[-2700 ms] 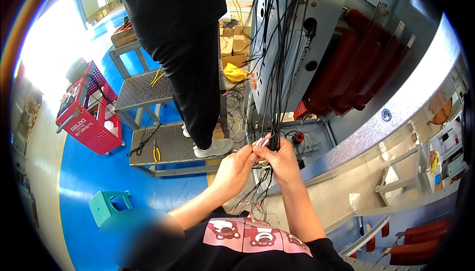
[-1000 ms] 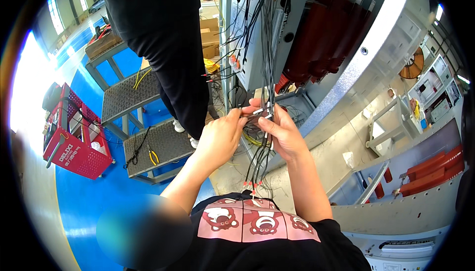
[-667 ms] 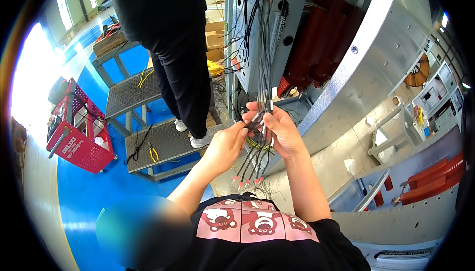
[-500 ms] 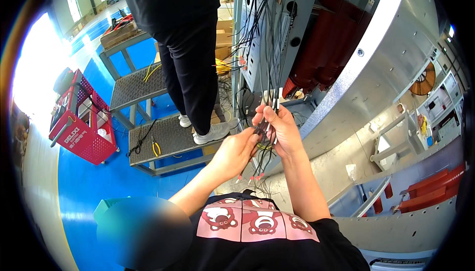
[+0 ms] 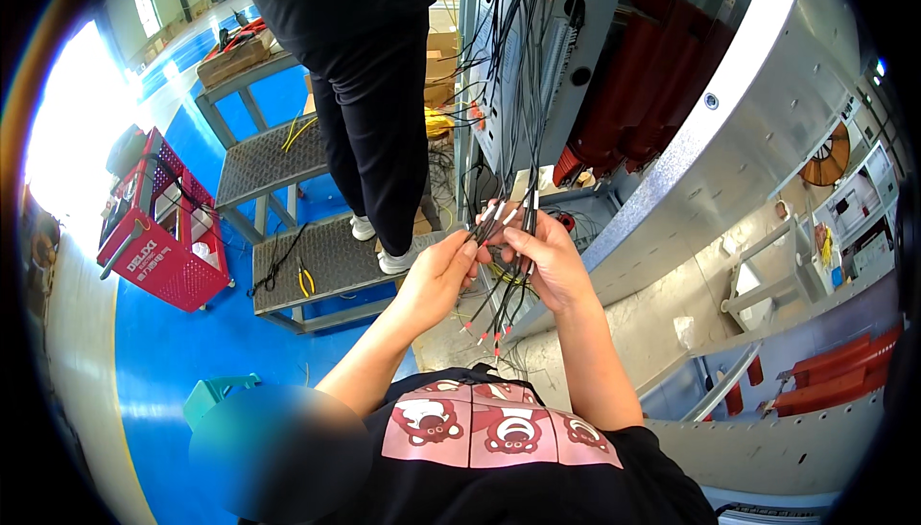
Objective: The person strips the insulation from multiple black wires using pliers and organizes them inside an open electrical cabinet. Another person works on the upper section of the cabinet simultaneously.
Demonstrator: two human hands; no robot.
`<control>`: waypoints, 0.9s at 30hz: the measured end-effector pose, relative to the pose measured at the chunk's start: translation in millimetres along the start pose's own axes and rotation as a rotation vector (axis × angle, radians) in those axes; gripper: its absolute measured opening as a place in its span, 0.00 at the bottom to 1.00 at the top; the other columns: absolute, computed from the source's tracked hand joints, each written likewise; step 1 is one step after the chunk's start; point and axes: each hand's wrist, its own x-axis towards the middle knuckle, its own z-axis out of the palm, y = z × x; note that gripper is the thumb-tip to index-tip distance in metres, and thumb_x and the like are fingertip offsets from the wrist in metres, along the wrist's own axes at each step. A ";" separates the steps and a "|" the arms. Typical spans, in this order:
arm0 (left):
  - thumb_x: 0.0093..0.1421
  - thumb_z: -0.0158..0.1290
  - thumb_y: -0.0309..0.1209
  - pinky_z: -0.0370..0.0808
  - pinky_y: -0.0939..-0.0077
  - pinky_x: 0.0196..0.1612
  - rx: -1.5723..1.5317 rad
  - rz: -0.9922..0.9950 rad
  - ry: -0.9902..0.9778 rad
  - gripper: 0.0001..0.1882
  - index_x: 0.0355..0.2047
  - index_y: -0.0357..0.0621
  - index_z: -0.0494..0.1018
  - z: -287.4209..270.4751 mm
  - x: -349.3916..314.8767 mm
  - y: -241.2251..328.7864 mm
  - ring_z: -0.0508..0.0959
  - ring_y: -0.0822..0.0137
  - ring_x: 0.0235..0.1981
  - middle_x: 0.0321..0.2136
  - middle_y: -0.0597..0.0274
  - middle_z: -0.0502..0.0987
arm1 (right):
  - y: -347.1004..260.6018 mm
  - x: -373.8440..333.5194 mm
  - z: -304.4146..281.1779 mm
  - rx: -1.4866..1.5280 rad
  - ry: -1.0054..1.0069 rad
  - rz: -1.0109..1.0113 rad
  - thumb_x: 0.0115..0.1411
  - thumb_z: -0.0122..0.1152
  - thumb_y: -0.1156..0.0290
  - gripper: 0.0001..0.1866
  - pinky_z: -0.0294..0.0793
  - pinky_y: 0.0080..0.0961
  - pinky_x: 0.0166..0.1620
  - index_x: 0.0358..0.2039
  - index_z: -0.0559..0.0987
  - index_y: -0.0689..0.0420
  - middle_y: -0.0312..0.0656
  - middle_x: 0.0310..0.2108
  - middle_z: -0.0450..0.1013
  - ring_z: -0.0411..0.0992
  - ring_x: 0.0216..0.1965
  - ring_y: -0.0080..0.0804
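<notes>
Several thin black wires (image 5: 527, 156) hang from the top of the open metal cabinet (image 5: 549, 79) down to my hands. My left hand (image 5: 439, 274) is closed, thumb against fingers, on part of the bundle. On its right side my right hand (image 5: 552, 261) pinches other wires of the same bundle. White marker sleeves (image 5: 496, 210) show on the wires around my fingers. Below the hands the free wire ends (image 5: 498, 335) dangle, tipped with red and bare metal. Which wires each hand grips exactly is hidden by the fingers.
A person (image 5: 369, 103) stands on a metal step platform (image 5: 331, 271), close at the left; yellow-handled pliers (image 5: 305, 280) lie there. A red tool cart (image 5: 158, 237) and a teal stool (image 5: 216, 393) stand farther left. Large dark-red cylinders (image 5: 648, 84) fill the cabinet's right side.
My left hand has shifted slightly left and down, away from the right. The wires have fanned apart between the hands, and more white sleeves show.
</notes>
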 end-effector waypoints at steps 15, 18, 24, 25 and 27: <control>0.68 0.46 0.34 0.65 0.63 0.26 0.384 0.100 0.152 0.13 0.29 0.37 0.66 -4.2 -0.3 12.4 0.70 0.51 0.19 0.16 0.50 0.68 | -16.8 14.8 14.7 -0.040 0.361 -0.164 0.60 0.63 0.73 0.07 0.67 0.14 0.26 0.37 0.80 0.61 0.33 0.25 0.74 0.69 0.22 0.17; 0.69 0.44 0.34 0.64 0.78 0.30 0.143 0.046 0.109 0.14 0.30 0.38 0.70 -12.5 -3.3 -4.3 0.64 0.75 0.24 0.19 0.66 0.65 | -28.5 16.4 -3.0 0.004 0.317 -0.218 0.61 0.62 0.73 0.08 0.65 0.11 0.24 0.38 0.79 0.63 0.34 0.26 0.74 0.68 0.22 0.15; 0.70 0.40 0.36 0.64 0.75 0.28 0.175 0.097 0.076 0.17 0.38 0.34 0.73 -8.3 2.2 -2.2 0.65 0.74 0.22 0.19 0.64 0.65 | -6.7 11.3 27.2 -0.108 0.218 0.000 0.57 0.67 0.71 0.09 0.64 0.13 0.23 0.35 0.77 0.58 0.30 0.23 0.72 0.65 0.20 0.14; 0.70 0.39 0.36 0.63 0.77 0.29 0.153 0.074 0.049 0.17 0.38 0.35 0.74 -10.3 2.7 -2.5 0.64 0.75 0.23 0.20 0.67 0.65 | -6.4 11.4 27.2 -0.119 0.213 0.003 0.57 0.67 0.70 0.08 0.64 0.13 0.23 0.35 0.77 0.58 0.30 0.23 0.72 0.66 0.20 0.14; 0.71 0.37 0.36 0.62 0.82 0.29 0.044 -0.015 -0.010 0.18 0.39 0.37 0.75 -15.6 3.6 -1.4 0.63 0.78 0.23 0.22 0.70 0.67 | -7.1 12.1 25.5 -0.140 0.206 0.011 0.58 0.66 0.70 0.08 0.65 0.13 0.24 0.34 0.77 0.58 0.31 0.23 0.72 0.66 0.20 0.15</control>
